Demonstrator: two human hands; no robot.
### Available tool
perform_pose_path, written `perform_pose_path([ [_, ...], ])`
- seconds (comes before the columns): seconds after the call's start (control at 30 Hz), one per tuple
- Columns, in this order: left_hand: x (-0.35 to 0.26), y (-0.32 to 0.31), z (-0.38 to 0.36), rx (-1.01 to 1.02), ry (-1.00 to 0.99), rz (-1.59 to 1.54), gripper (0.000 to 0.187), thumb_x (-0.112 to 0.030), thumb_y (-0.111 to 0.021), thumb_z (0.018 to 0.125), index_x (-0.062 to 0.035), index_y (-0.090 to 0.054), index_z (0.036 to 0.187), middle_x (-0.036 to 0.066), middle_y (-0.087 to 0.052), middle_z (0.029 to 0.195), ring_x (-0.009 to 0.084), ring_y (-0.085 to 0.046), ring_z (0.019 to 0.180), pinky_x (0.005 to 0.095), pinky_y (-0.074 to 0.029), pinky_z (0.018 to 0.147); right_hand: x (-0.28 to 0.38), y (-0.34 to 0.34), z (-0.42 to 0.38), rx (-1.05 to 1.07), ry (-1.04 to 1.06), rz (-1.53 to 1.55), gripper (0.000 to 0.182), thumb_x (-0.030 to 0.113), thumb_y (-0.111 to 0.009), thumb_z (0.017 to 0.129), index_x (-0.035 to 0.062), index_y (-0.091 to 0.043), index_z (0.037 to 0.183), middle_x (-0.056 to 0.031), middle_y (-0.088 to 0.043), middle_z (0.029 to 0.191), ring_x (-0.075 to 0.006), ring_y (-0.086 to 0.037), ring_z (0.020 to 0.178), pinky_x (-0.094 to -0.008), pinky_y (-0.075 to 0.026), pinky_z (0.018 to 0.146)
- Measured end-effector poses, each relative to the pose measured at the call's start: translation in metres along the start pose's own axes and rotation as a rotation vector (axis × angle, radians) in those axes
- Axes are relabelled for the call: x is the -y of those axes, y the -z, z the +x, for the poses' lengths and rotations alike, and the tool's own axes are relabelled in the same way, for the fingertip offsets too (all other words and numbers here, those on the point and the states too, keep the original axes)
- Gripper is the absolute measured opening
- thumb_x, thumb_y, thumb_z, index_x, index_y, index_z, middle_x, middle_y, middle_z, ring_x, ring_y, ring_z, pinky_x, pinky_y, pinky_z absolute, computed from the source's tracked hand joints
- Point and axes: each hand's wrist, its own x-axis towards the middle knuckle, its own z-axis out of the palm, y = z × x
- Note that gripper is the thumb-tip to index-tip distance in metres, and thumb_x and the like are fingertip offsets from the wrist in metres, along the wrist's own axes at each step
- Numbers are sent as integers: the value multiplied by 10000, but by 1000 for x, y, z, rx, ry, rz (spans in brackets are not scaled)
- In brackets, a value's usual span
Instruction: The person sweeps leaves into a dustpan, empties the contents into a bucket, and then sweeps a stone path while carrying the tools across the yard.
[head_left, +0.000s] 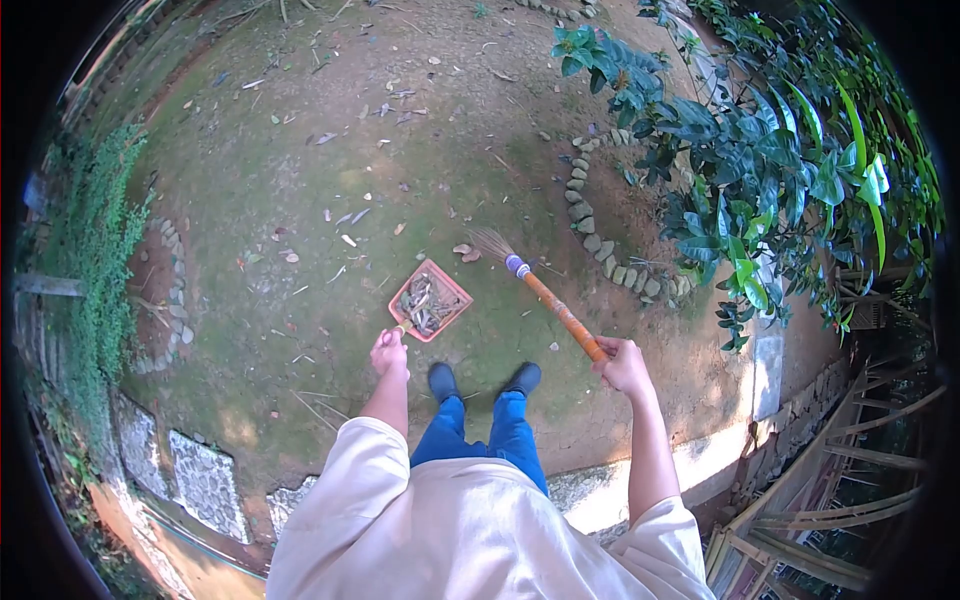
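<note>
My left hand (pixel 389 352) is closed round the short handle of an orange-red dustpan (pixel 457 301). Dry leaves and twigs (pixel 428 303) lie heaped in the pan. On the right, my right hand (pixel 622 366) grips the end of a broom (pixel 562 312) with an orange stick and a purple band. Its thin bristles (pixel 490 243) point up and left, close to a brown dry leaf (pixel 466 252) beyond the pan's far corner.
Loose leaves (pixel 360 215) are scattered over the mossy ground. A curved row of stones (pixel 582 212) borders a leafy bush (pixel 745 190) on the right. Another stone border (pixel 178 290) and green shrubs (pixel 105 230) stand at left. Stone slabs (pixel 208 480) lie at lower left.
</note>
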Motion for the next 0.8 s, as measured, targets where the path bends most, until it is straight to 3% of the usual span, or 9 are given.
perform_pose_path([
  [0.07,-5,-5,-2,9,10,11,441,-149,-723,866,-32,-648,1285,73,-696,1155,160,-696,898,271,-608,699,-1,0,5,-15,-13,8,619,-23,-708,738,-49,-585,1345,-142,-734,1043,-116,-601,529,-285,-475,458],
  [0.17,28,-19,32,-51,13,20,478,-278,-777,810,-163,-698,1267,65,-756,998,166,-720,733,305,-573,688,-14,-12,22,-11,-36,-43,590,-17,-711,741,-25,-617,1323,-123,-742,963,-111,-609,538,-285,-480,463],
  [0.27,31,-27,35,-34,-10,49,494,-294,-777,811,-173,-691,1282,75,-754,1026,173,-726,744,310,-575,707,-29,-24,28,29,-67,-38,562,-8,-716,742,-6,-644,1299,-105,-741,908,-106,-616,547,-286,-483,465],
  [0.47,28,-37,33,-16,-6,72,502,-328,-781,812,-186,-688,1284,66,-754,1007,162,-717,701,310,-574,725,-16,18,-31,181,-170,56,561,-5,-723,727,5,-661,1284,-97,-741,902,-108,-616,554,-266,-477,470],
  [0.57,19,-33,23,28,-20,165,529,-387,-751,834,-173,-662,1310,107,-733,1110,232,-732,848,345,-567,830,-11,31,-63,157,-150,53,556,27,-729,737,17,-662,1289,-99,-738,892,-106,-620,556,-270,-485,467],
  [0.67,58,-41,70,-36,-149,387,573,-459,-711,856,-167,-628,1342,151,-675,1248,306,-682,1076,388,-517,964,-9,37,-68,122,-150,47,556,46,-735,742,22,-661,1293,-105,-738,897,-106,-623,558,-275,-487,465],
  [0.77,55,-40,68,-6,-157,367,567,-297,-743,847,-122,-596,1366,84,-693,1114,178,-680,858,301,-584,689,-9,35,-63,48,-156,78,556,47,-736,744,18,-659,1294,-117,-738,877,-116,-628,561,-289,-496,481],
  [0.8,60,-40,74,-1,-166,381,566,-303,-743,851,-128,-595,1370,77,-695,1091,168,-669,806,300,-568,661,-8,33,-59,20,-151,92,555,48,-736,745,16,-658,1294,-121,-738,865,-121,-631,562,-296,-502,490],
])
